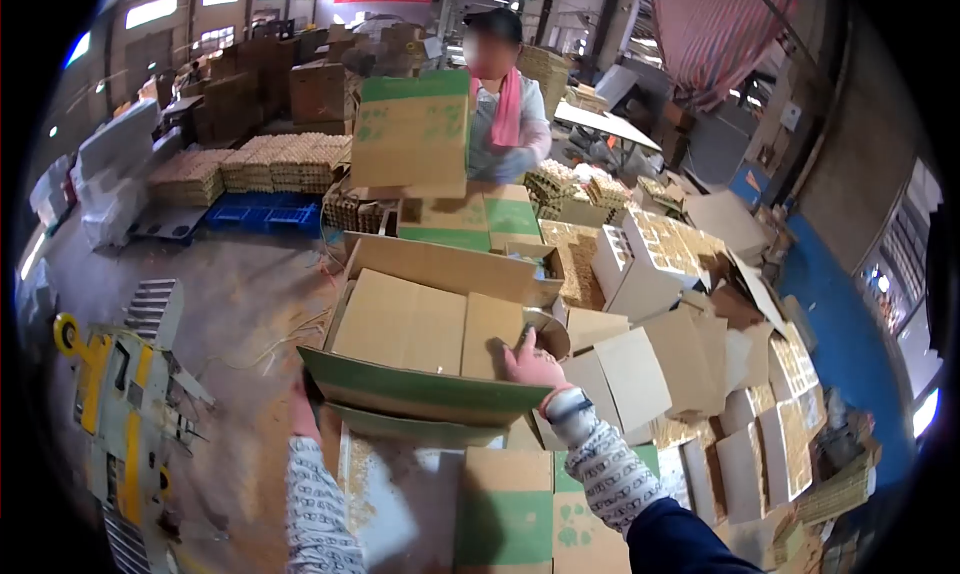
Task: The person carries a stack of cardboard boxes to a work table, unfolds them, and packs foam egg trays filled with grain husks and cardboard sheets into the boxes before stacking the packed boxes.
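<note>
An open cardboard box point(420, 384) with green bands along its near flap lies in front of me, with flat cardboard inside. My right hand point(532, 362) rests at the box's right end, its index finger extended and its fingers apart, touching the cardboard. At the left end is my left hand point(303, 409), mostly hidden behind the box's near left corner; its fingers cannot be made out. Below the box, a closed box with a green band point(505, 509) stands beside a pale work surface point(390, 494).
Across from me a person point(505, 124) in a dark cap stands behind a raised green-and-tan box point(415, 139). White boxes with brown filling point(660, 264) crowd the right side. Egg-tray stacks point(285, 164) sit over a blue pallet point(265, 214). A yellow-and-grey machine point(130, 404) stands left.
</note>
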{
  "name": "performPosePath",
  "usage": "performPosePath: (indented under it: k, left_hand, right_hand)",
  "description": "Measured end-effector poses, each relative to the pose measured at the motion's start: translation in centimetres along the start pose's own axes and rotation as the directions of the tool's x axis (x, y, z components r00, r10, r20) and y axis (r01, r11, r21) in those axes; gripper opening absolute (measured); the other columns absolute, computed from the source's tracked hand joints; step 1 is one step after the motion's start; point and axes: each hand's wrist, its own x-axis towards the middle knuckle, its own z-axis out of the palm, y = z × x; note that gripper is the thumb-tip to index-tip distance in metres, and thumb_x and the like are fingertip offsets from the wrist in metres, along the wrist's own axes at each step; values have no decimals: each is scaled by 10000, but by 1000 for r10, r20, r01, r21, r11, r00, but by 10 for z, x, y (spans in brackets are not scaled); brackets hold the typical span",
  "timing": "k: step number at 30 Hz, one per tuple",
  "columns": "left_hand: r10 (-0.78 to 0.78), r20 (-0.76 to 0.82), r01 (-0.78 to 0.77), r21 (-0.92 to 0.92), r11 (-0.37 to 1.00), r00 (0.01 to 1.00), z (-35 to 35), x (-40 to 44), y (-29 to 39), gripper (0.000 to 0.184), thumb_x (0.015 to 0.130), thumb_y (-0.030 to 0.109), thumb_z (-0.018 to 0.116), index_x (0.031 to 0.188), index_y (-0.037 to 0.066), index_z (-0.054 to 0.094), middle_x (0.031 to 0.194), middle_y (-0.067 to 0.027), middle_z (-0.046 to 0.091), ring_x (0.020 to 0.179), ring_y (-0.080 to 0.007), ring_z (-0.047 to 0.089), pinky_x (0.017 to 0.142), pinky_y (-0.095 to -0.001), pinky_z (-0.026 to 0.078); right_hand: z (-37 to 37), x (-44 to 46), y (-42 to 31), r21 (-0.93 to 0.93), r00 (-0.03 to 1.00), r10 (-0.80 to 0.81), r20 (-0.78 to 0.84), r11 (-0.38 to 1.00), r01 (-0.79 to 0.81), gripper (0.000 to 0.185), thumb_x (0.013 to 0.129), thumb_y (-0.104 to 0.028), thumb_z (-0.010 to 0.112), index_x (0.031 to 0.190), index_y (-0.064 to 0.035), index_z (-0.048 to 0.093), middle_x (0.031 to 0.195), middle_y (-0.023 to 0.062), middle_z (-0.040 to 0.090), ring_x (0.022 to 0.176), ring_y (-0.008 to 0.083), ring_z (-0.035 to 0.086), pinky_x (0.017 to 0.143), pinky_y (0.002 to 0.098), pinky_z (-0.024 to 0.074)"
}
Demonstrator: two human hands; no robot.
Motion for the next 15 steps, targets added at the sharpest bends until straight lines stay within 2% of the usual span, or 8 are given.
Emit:
performPosePath:
  k: [5,6,7,8,9,12,14,15]
  left_hand:
    - [82,57,-65,-251,966,995,-6,-65,-43,364,945,269,396,1226,54,485,1213,-22,508,1082,-166,481,930,-293,375]
    - [78,37,-59,-371,927,996,-18,-76,-48,365,945,269,399,1229,54,481,1225,-22,500,1087,-171,478,948,-296,361]
    - [23,-287,-32,-27,999,958,-4,-116,-38,358,941,249,417,1219,31,479,1223,-45,501,1087,-192,477,947,-311,364]
    - [174,-202,-49,506,861,964,35,-174,-11,376,950,241,391,1243,14,452,1233,-69,500,1103,-189,477,957,-307,361]
    - [260,-66,-65,882,466,963,63,-216,7,393,959,233,364,1267,-3,426,1244,-93,499,1119,-187,476,967,-304,358]
    - [-159,137,-75,936,345,978,70,-325,-31,492,853,309,545,1208,-23,470,804,-106,601,707,-269,560,896,-356,399]
    - [-372,290,-301,953,29,882,66,-388,-79,915,708,551,618,1359,26,247,1126,-275,455,998,-401,491,965,-454,333]
    - [-435,312,-380,922,-75,845,93,-423,-76,1058,651,616,634,1401,49,150,1247,-342,348,1105,-458,426,990,-478,302]
  right_hand:
    - [38,-13,71,-3,917,-393,-64,919,393,489,896,-282,433,1346,-131,317,1160,234,503,982,359,547,834,396,456]
    - [28,-40,88,710,928,-358,101,680,185,445,909,-281,443,1311,-107,367,1091,175,537,931,294,566,791,363,475]
    - [17,-69,103,965,913,-313,263,84,-249,407,921,-281,453,1276,-83,418,1022,116,570,881,229,585,748,330,494]
    - [20,-99,137,953,924,-240,297,20,-302,407,918,-277,483,1268,-75,431,1015,85,570,875,166,572,755,327,491]
    - [38,-130,176,980,982,-25,185,82,-182,422,904,-233,511,1279,-65,418,1042,98,569,879,165,568,759,298,480]
    - [38,-271,266,697,882,453,-130,675,-244,485,869,-224,534,1240,59,399,1091,175,553,938,236,558,782,308,466]
    - [81,-361,355,788,827,558,70,477,-389,553,859,-314,544,1189,114,429,1181,222,515,965,258,563,763,339,488]
    - [111,-388,377,571,881,467,-70,743,-349,594,853,-334,554,1253,62,365,1179,235,495,1014,279,527,819,366,448]
